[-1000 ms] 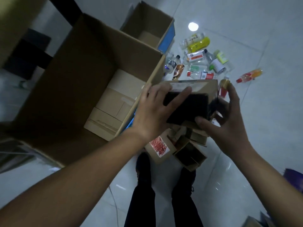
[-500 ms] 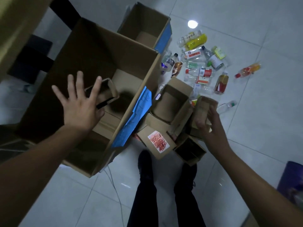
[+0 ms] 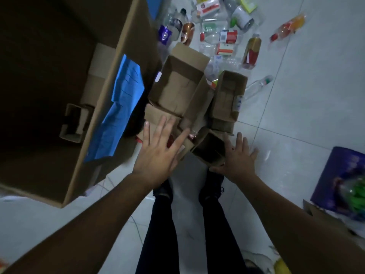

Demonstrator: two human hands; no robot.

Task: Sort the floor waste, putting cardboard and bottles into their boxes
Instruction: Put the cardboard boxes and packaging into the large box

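No label text legible. Both hands empty, fingers spread: left hand (image 3: 158, 155) over the small-carton pile (image 3: 183, 89), right hand (image 3: 238, 158) touching the nearest open carton (image 3: 209, 149).

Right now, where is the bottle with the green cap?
In the head view, the bottle with the green cap lies on the floor tiles, alone, just right of the small open cardboard box.

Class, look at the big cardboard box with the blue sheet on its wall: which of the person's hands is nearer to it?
Left. The left hand hovers just beside the big cardboard box, open over the small cartons. The right hand lies farther off, beyond the pile.
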